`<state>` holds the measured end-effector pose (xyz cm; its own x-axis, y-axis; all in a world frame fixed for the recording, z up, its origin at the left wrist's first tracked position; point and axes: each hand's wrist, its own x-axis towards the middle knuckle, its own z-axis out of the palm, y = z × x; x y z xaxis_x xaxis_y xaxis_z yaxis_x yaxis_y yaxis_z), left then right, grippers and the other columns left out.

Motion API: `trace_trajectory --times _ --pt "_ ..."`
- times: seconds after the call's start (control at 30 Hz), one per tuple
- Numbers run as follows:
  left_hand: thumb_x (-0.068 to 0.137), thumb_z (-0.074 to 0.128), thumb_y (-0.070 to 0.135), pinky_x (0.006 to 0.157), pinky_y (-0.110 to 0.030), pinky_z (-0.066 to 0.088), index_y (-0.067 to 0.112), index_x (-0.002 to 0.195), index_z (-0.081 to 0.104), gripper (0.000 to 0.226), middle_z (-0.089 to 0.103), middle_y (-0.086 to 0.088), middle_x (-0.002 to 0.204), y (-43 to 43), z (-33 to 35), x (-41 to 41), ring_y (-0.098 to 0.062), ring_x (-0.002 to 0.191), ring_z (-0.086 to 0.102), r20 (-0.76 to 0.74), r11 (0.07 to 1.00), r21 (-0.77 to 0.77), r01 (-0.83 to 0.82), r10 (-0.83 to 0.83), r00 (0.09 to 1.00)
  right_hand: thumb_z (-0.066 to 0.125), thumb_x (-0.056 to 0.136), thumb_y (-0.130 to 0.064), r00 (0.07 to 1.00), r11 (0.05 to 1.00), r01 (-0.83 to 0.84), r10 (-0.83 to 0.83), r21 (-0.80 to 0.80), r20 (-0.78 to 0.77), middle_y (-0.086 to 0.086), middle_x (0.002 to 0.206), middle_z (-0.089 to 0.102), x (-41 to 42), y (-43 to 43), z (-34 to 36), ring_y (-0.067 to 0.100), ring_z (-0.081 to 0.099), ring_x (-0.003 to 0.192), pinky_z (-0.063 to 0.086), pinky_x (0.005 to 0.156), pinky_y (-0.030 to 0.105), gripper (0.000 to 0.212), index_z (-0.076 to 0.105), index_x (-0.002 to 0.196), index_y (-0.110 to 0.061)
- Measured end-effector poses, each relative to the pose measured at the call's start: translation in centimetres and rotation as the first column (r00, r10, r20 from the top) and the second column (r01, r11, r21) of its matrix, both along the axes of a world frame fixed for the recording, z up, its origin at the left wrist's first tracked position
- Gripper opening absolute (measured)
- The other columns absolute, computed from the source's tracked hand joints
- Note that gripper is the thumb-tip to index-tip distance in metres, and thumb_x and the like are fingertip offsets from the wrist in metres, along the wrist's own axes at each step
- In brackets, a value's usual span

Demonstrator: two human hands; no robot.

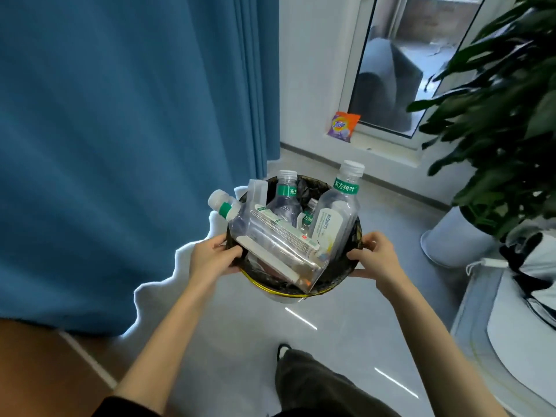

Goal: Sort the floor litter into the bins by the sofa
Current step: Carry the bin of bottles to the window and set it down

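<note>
Hands gripped opposite rim sides of bin [340,273]: left hand [214,254], right hand [376,255]; clear bottles [335,216] packed inside.

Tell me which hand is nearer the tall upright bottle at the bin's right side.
Right. The right hand grips the bin rim just beside the upright bottle; the left hand grips the opposite rim, across the bin from it.

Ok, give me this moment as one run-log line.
bin: packed with clear bottles | left hand: grips rim | right hand: grips rim | orange pouch: by window
</note>
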<state>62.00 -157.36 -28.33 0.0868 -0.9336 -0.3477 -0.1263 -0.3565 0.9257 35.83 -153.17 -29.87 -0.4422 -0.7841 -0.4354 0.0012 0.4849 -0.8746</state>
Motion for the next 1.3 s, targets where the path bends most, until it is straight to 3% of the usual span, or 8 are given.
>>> trace_trajectory --times 0.33,0.43,0.57,0.73,0.87,1.03,1.2,1.3 --pt "0.079 0.057 -0.010 0.054 -0.020 0.057 0.018 0.085 0.069 0.032 0.070 0.011 0.063 -22.2 0.6 1.8 -0.008 0.062 0.068 -0.024 1.000 0.010 -0.004 0.004 1.000 0.055 0.081 0.012 1.000 1.000 -0.012 0.012 0.016 -0.022 0.028 0.118 0.051 1.6 -22.2 0.9 0.028 0.056 0.086 0.055 0.043 0.026 0.026 0.040 0.089 -0.008" --pt "0.079 0.056 -0.010 0.053 -0.019 0.056 0.020 0.082 0.068 0.033 0.071 0.010 0.063 -29.4 -0.4 2.6 -0.005 0.059 0.068 -0.039 0.998 0.022 0.054 -0.053 0.998 0.055 0.081 0.012 0.999 0.999 0.023 -0.022 0.036 -0.026 0.030 0.120 0.049 2.6 -28.4 0.0 0.029 0.055 0.088 0.053 0.041 0.025 0.026 0.041 0.095 -0.007" --pt "0.077 0.057 -0.010 0.061 -0.028 0.060 0.022 0.078 0.068 0.034 0.071 -0.002 0.077 -39.5 -1.5 3.6 -0.015 0.069 0.068 -0.019 0.989 0.058 0.137 -0.136 0.991 0.054 0.082 0.012 0.994 0.992 0.107 -0.106 0.061 -0.020 0.031 0.120 0.049 4.2 -36.0 -0.6 0.035 0.059 0.095 0.052 0.040 0.024 0.026 0.041 0.094 -0.007" --pt "0.077 0.058 -0.009 0.062 -0.029 0.060 0.024 0.078 0.068 0.035 0.071 0.004 0.071 -51.1 -1.1 3.0 -0.010 0.064 0.069 -0.007 0.961 0.076 0.267 -0.267 0.964 0.054 0.083 0.012 0.970 0.967 0.239 -0.241 0.087 0.012 0.029 0.118 0.051 5.0 -44.1 -0.2 0.036 0.059 0.097 0.055 0.043 0.026 0.025 0.042 0.096 -0.006" --pt "0.078 0.057 -0.010 0.054 -0.022 0.057 0.019 0.087 0.068 0.033 0.070 0.002 0.073 -58.1 -0.8 0.9 -0.006 0.061 0.067 -0.006 0.938 0.072 0.340 -0.341 0.940 0.053 0.084 0.011 0.946 0.943 0.319 -0.323 0.095 0.036 0.024 0.119 0.050 4.3 -49.1 -0.7 0.035 0.058 0.097 0.054 0.043 0.024 0.024 0.041 0.094 -0.007" --pt "0.078 0.053 -0.014 0.047 -0.017 0.052 0.018 0.094 0.067 0.039 0.069 0.013 0.059 -67.2 -2.5 -4.2 0.001 0.054 0.065 -0.016 0.910 0.111 0.399 -0.400 0.916 0.056 0.083 0.009 0.910 0.903 0.409 -0.414 0.134 0.012 0.020 0.118 0.052 0.6 -56.3 -3.3 0.034 0.060 0.097 0.055 0.049 0.027 0.024 0.045 0.099 -0.004" --pt "0.079 0.053 -0.014 0.045 -0.015 0.051 0.019 0.100 0.064 0.041 0.067 0.005 0.074 -75.9 -5.0 -11.3 0.004 0.051 0.063 0.009 0.908 0.141 0.395 -0.400 0.916 0.056 0.082 0.010 0.903 0.896 0.418 -0.428 0.152 0.037 0.019 0.115 0.054 -6.0 -64.7 -6.0 0.031 0.061 0.094 0.055 0.048 0.027 0.023 0.044 0.095 -0.005" --pt "0.078 0.053 -0.014 0.050 -0.021 0.056 0.013 0.103 0.067 0.040 0.069 0.008 0.070 -80.7 -6.3 -15.6 0.000 0.054 0.064 0.021 0.909 0.186 0.373 -0.383 0.923 0.056 0.083 0.011 0.909 0.897 0.404 -0.415 0.179 0.030 0.018 0.116 0.054 -10.4 -69.4 -7.2 0.030 0.061 0.094 0.055 0.049 0.025 0.023 0.044 0.092 -0.006"
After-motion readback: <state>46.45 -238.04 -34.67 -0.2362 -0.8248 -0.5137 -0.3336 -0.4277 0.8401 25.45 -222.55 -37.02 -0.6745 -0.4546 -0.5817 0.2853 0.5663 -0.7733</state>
